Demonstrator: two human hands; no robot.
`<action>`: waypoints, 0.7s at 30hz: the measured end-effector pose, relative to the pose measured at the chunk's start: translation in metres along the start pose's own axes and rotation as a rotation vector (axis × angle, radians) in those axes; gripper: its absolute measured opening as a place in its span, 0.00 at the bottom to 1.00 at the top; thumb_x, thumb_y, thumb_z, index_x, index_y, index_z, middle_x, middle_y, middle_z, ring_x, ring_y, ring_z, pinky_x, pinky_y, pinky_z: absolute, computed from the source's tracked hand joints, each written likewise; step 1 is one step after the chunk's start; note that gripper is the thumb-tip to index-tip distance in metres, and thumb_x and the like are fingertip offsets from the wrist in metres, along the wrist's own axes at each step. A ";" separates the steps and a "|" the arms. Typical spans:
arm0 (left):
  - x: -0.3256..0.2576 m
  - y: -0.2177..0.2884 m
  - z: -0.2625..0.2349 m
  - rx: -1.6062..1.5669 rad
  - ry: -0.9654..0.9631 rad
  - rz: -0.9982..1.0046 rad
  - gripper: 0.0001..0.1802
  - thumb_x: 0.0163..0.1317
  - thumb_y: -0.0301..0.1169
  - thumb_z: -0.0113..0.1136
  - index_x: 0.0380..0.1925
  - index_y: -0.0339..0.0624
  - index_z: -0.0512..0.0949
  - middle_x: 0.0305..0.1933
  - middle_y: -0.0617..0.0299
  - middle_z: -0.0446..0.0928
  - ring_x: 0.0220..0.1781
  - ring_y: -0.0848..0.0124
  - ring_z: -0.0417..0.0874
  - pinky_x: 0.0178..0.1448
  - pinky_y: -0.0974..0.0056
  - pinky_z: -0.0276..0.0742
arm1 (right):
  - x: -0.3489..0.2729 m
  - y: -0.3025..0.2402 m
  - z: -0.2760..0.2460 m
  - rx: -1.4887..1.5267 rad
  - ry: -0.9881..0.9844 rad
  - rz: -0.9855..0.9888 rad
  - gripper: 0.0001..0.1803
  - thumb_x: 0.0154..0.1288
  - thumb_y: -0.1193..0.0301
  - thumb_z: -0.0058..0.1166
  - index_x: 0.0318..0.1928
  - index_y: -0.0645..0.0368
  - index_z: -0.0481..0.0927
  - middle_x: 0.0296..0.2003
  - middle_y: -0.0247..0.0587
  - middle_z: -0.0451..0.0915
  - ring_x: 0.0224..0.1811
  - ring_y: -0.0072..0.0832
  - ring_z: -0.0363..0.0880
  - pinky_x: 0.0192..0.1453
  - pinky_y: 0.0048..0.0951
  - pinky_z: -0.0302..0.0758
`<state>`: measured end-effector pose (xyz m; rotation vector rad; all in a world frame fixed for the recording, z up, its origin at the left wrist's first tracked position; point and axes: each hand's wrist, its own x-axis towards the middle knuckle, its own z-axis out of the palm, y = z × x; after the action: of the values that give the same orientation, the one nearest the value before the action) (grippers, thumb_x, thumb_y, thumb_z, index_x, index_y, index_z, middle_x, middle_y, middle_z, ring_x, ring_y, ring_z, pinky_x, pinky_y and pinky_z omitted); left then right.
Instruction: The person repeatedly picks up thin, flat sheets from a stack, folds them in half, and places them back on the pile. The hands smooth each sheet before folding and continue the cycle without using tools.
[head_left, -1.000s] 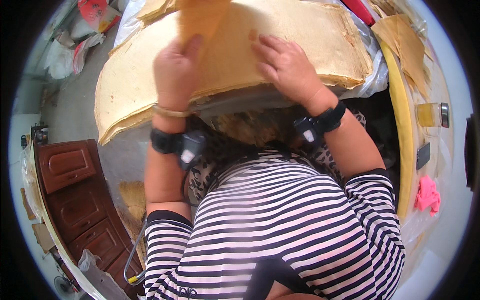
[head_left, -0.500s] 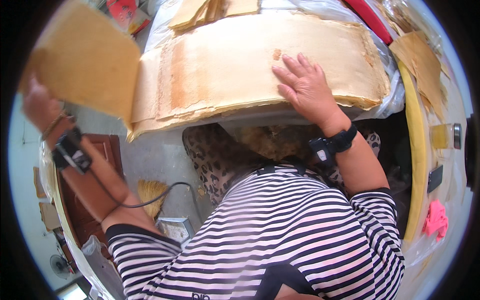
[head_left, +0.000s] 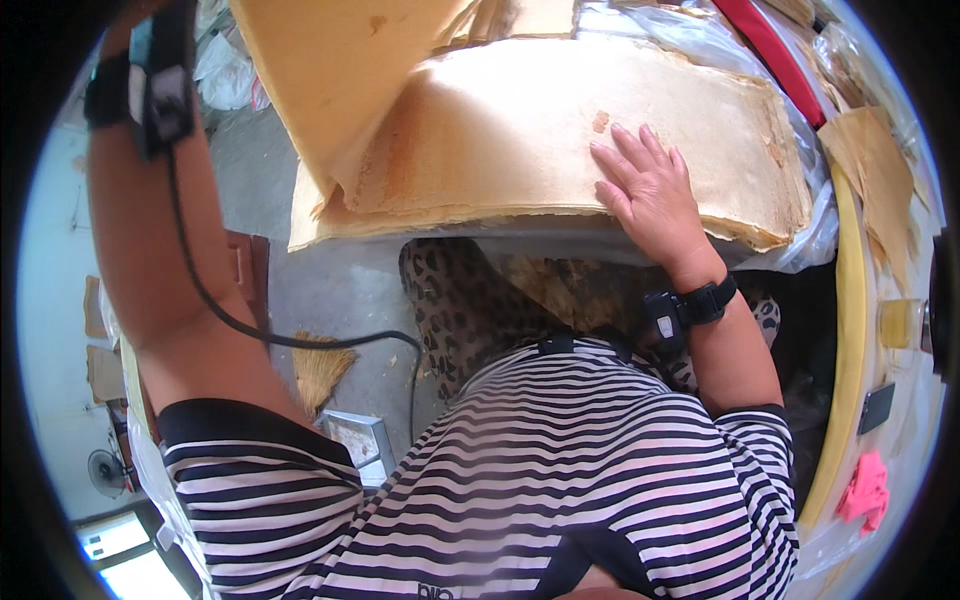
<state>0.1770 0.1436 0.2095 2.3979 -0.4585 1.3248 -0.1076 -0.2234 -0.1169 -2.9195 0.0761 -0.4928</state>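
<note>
Clear plastic wrapping (head_left: pixel 800 235) lies under the stack of tan sheets (head_left: pixel 560 140), bunched along its right edge and far corner. More crumpled pale plastic bags (head_left: pixel 225 70) sit on the floor past the stack's left end. Two bright rectangular screens (head_left: pixel 125 555) glow at the lower left.

Grey concrete floor (head_left: pixel 330 300) at centre-left, daylit. Small straw broom (head_left: pixel 318 370) on floor at 8 o'clock, metal box (head_left: pixel 355 440) just below it. Brown wooden cabinet (head_left: pixel 245 275) beside floor patch. Small fan (head_left: pixel 105 470) at 8 o'clock rim. Clear plastic sheeting (head_left: pixel 810 235) at 3 o'clock. Pink cloth (head_left: pixel 865 490) at 4 o'clock.
</note>
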 end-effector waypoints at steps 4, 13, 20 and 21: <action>0.002 0.011 -0.008 0.089 -0.019 0.073 0.17 0.73 0.39 0.65 0.49 0.34 0.84 0.46 0.56 0.85 0.47 0.64 0.88 0.46 0.62 0.85 | -0.001 -0.001 -0.002 0.005 0.018 -0.011 0.26 0.80 0.50 0.49 0.72 0.40 0.79 0.78 0.42 0.68 0.84 0.49 0.57 0.83 0.62 0.51; 0.007 -0.014 -0.042 0.256 -0.022 0.110 0.13 0.72 0.36 0.63 0.47 0.38 0.84 0.42 0.59 0.84 0.43 0.65 0.87 0.42 0.62 0.84 | 0.000 0.001 -0.006 0.012 -0.044 0.000 0.27 0.79 0.52 0.51 0.74 0.40 0.77 0.80 0.41 0.66 0.85 0.47 0.54 0.85 0.61 0.48; 0.021 -0.055 -0.071 0.366 -0.001 0.093 0.10 0.72 0.35 0.62 0.46 0.41 0.83 0.38 0.61 0.84 0.39 0.66 0.87 0.39 0.63 0.83 | 0.001 -0.002 -0.008 -0.026 -0.059 0.017 0.27 0.79 0.49 0.51 0.73 0.36 0.78 0.80 0.39 0.67 0.85 0.46 0.56 0.84 0.64 0.48; 0.021 -0.058 -0.074 0.372 0.006 0.095 0.10 0.72 0.34 0.62 0.46 0.42 0.83 0.38 0.61 0.84 0.39 0.66 0.87 0.38 0.63 0.83 | 0.001 -0.002 -0.008 -0.028 -0.062 0.021 0.27 0.79 0.49 0.51 0.73 0.36 0.78 0.80 0.39 0.67 0.85 0.46 0.56 0.84 0.64 0.48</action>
<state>0.1589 0.2265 0.2553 2.6963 -0.3530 1.5775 -0.1090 -0.2225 -0.1087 -2.9555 0.1067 -0.4012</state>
